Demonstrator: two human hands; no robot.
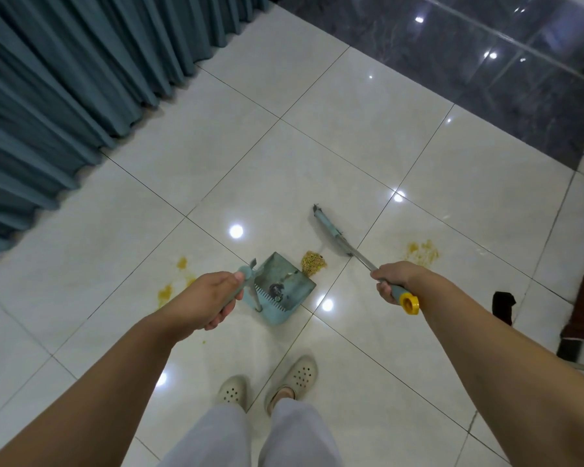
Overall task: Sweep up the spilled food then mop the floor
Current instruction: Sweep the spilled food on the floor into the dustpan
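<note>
The glossy cream tiled floor (284,170) reflects ceiling lights. On it sits the teal plastic dustpan (285,289), square mouth open toward a grainy yellow-green food pile (313,262) touching its lip. Just beyond the pile lies the broom head (331,235), its long axis apparently across the mouth. The right hand (393,281) clamps the broom handle (403,294); the left hand (213,298) grips the dustpan's upright handle. Yellow smears (422,252) remain either side.

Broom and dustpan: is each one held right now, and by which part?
Yes. The right hand grips the broom near the handle's yellow-capped top end. The left hand grips the dustpan by its upright handle.
</note>
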